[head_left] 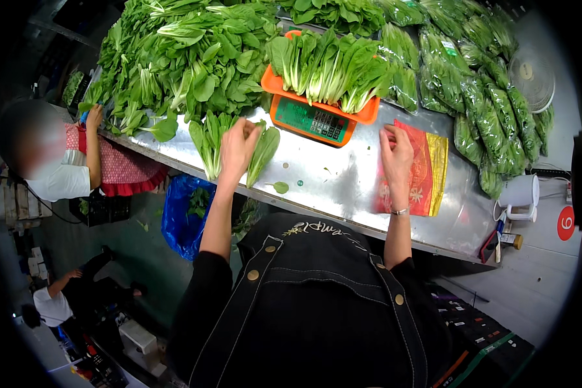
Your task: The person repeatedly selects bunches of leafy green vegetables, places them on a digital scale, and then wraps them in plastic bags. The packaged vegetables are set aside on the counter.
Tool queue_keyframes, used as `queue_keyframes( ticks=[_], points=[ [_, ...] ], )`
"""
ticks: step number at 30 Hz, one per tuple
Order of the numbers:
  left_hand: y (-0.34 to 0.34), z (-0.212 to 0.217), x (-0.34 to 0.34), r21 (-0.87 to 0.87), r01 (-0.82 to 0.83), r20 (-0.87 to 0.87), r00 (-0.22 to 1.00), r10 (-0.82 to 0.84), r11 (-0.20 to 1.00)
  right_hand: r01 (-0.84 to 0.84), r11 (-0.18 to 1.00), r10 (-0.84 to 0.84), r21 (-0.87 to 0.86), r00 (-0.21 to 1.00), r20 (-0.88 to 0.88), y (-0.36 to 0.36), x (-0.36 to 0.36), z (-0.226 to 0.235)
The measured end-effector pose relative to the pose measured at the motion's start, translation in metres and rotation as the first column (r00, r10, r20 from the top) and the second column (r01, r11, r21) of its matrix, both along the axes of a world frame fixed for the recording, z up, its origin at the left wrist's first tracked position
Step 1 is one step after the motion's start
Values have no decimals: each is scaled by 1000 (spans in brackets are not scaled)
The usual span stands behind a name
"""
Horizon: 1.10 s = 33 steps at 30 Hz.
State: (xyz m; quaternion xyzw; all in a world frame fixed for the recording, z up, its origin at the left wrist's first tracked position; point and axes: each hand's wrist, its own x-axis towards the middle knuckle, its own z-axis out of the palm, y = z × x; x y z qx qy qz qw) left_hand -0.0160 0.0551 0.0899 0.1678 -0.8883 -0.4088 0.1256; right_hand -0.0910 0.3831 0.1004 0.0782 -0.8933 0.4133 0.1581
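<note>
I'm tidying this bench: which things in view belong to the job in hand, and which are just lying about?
Likely in use:
loose greens by the left hand
red-and-yellow packet by the right hand
orange scale
greens on the scale
leafy heap
bagged greens

Likely just lying about:
white fan
white tub
stray leaf

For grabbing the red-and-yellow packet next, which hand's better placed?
Right, probably: the right hand is right by the red-and-yellow packet, while the left hand is among loose greens left of the orange scale.
</note>
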Motion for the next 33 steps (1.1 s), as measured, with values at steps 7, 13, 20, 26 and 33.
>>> queue_keyframes(
  ticks=[7, 13, 20, 26, 33],
  points=[
    [1, 9, -99, 134, -32, -43, 998, 38, 990, -146, 989, 145, -5, 988, -43, -43, -24, 22],
    [13, -5, -146, -64, 36, 141, 990, -27, 997, -209, 977, 207, -42, 977, -53, -68, -33, 26],
    [19, -1, -149, -105, 1, 198, 980, 20, 995, -352, 936, 349, 3, 926, -142, -119, -61, 18],
    [5, -31, -163, 123, 7, 62, 998, -15, 992, -333, 842, 379, 425, 925, -26, -161, -82, 10],
    [-2, -37, -168, 274, 22, 97, 994, -50, 962, -258, 887, 304, 384, 951, -62, -177, -92, -13]
  ],
)
